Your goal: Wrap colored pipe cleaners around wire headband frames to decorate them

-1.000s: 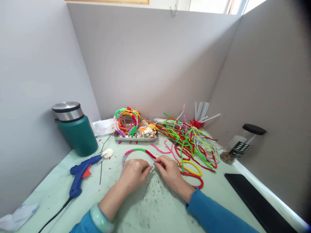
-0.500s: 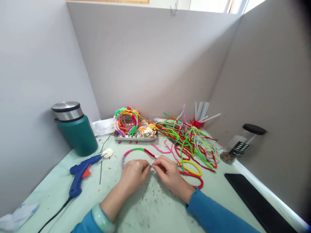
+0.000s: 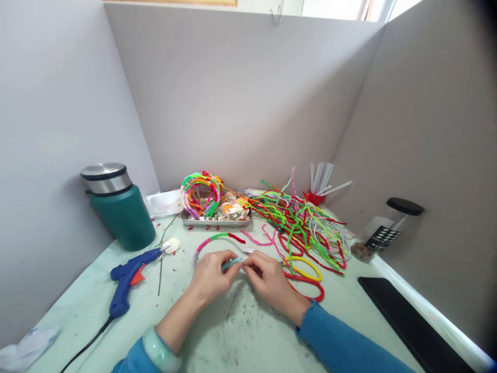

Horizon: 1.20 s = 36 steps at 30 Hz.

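Observation:
My left hand [image 3: 213, 274] is closed on the light blue end of a fuzzy multicoloured pipe cleaner band [image 3: 220, 235]. The band curves up behind that hand through purple, pink and green to a free dark red end. Fingertips of my right hand [image 3: 264, 277] are pinched together right at the tip of the blue part, which pokes out of my left fingers. Just beyond my right hand lie scissors [image 3: 308, 267] with red and yellow handles, partly covered by it.
A blue glue gun [image 3: 130, 280] and a green flask [image 3: 122, 215] stand at left. At the back are a metal tray [image 3: 217, 224] with wound rings and a tangle of pipe cleaners [image 3: 298, 217]. A clear jar [image 3: 388, 228] and a black slab [image 3: 411, 321] are at right.
More of the light blue part shows between my hands. The band's red end has shifted slightly left and up, apart from the scissors' tip. My left hand has turned a little.

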### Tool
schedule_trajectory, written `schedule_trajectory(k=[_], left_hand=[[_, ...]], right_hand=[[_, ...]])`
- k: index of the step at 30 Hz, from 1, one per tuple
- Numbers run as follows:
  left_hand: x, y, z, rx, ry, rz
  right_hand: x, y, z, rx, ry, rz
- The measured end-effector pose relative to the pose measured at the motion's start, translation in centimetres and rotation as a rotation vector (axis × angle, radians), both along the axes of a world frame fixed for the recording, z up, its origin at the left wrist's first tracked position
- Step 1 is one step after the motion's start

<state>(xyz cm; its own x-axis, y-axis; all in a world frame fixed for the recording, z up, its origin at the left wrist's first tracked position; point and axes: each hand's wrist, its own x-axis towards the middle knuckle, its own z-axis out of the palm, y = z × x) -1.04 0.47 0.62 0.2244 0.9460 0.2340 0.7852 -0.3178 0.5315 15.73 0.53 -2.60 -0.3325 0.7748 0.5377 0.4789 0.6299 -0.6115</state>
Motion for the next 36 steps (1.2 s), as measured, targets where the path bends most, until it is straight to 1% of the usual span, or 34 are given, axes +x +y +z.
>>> schedule_trajectory(k=[5, 10, 15, 18, 23, 27, 30, 33, 36], left_hand=[[-0.1, 0.1, -0.1, 0.023, -0.009, 0.0], [-0.2, 0.2, 0.1, 0.041, -0.032, -0.033], [-0.2, 0.1, 0.2, 0.048, 0.013, -0.043], [-0.1, 0.0, 0.2, 0.06, 0.049, -0.07], [-0.1, -0.3, -0.1, 0.037, 0.175, -0.123], [0.0, -0.4, -0.3, 0.034, 0.249, -0.139], [0.1, -0.5, -0.3, 0.011, 0.276, -0.135], [0.3, -0.6, -0.2, -0.029, 0.268, -0.1], [0.3, -0.5, -0.3, -0.038, 0.176, -0.079]], right_hand=[[-0.1, 0.0, 0.0, -0.012, 0.018, -0.015], [0.0, 0.3, -0.1, -0.086, 0.047, -0.033], [0.1, 0.8, -0.3, -0.184, 0.133, -0.03], [0.1, 0.9, -0.5, -0.194, 0.149, -0.035], [0.3, 0.8, -0.5, -0.131, 0.104, -0.039], [0.2, 0.6, -0.2, -0.058, 0.073, -0.049], [0.1, 0.2, 0.1, 0.016, 0.045, -0.023], [0.2, -0.1, 0.3, 0.081, -0.018, 0.042], [0.3, -0.4, 0.3, 0.143, -0.088, 0.101]])
